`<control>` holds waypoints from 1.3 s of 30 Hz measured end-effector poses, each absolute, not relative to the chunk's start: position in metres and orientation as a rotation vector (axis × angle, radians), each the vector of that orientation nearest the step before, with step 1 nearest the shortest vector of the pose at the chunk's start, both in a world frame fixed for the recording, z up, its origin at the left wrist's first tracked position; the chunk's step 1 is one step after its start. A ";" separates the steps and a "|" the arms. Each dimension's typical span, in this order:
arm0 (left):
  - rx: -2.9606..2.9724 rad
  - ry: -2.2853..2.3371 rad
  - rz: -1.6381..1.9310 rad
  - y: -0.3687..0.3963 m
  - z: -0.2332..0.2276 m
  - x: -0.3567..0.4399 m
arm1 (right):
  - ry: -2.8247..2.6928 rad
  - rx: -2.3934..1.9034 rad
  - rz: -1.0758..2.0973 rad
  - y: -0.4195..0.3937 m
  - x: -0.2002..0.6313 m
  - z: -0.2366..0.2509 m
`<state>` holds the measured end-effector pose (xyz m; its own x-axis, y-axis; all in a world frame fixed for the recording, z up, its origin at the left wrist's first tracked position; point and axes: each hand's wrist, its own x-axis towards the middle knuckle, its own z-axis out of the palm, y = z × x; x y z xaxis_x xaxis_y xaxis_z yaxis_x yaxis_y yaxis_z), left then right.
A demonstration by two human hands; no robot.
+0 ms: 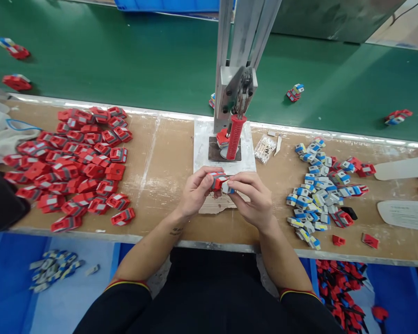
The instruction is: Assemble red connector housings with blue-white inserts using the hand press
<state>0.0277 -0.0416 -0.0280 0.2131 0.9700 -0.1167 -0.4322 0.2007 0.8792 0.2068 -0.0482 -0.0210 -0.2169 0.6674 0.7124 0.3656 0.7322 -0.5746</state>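
Note:
My left hand [197, 189] is closed on a red toy car body [216, 182] with grey and white markings. Between the fingers of my right hand [252, 197] is a small white and blue plastic piece [227, 187], held against the right end of the red body. Both hands are over the front of a metal base plate [202, 139]. Just beyond them stands a toggle press with a red handle [236, 137]. Under that press lies another red part [223, 138], partly hidden by the handle.
Many red car bodies [87, 162] are heaped at left, and white and blue pieces [311, 190] at right. A bag of cotton swabs [264, 148] lies beside the press. Beyond runs a green belt [160, 60] carrying several assembled pieces. Blue bins [101, 278] stand below the table edge.

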 end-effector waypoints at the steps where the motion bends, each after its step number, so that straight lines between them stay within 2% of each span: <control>1: 0.869 0.824 1.153 -0.042 -0.029 0.028 | -1.859 -0.799 0.315 -0.048 0.206 -0.021; 8: 1.292 1.075 1.270 -0.054 -0.032 0.025 | -1.853 -0.752 0.199 -0.050 0.200 -0.028; 13: 1.339 0.953 1.257 -0.059 -0.041 0.026 | -1.876 -0.706 0.010 -0.055 0.198 -0.031; 16: 1.296 0.773 1.339 -0.059 -0.042 0.027 | -1.864 -0.691 0.145 -0.056 0.201 -0.027; 21: 1.528 0.552 1.525 -0.056 -0.039 0.026 | -1.554 -0.767 0.654 -0.062 0.197 -0.028; 23: 1.664 0.506 1.539 -0.056 -0.041 0.029 | -1.439 -0.796 0.743 -0.066 0.190 -0.029; 29: 1.879 0.583 1.595 -0.066 -0.046 0.048 | -1.197 -0.885 0.625 -0.074 0.177 -0.028; 39: 1.941 0.702 1.702 -0.073 -0.040 0.052 | -1.103 -0.921 0.758 -0.072 0.174 -0.018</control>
<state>0.0522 -0.0727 -0.0403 0.1033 0.6465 0.7559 0.0739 -0.7629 0.6423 0.1743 -0.0717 -0.0181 0.2850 0.8713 0.3995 -0.0602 0.4322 -0.8998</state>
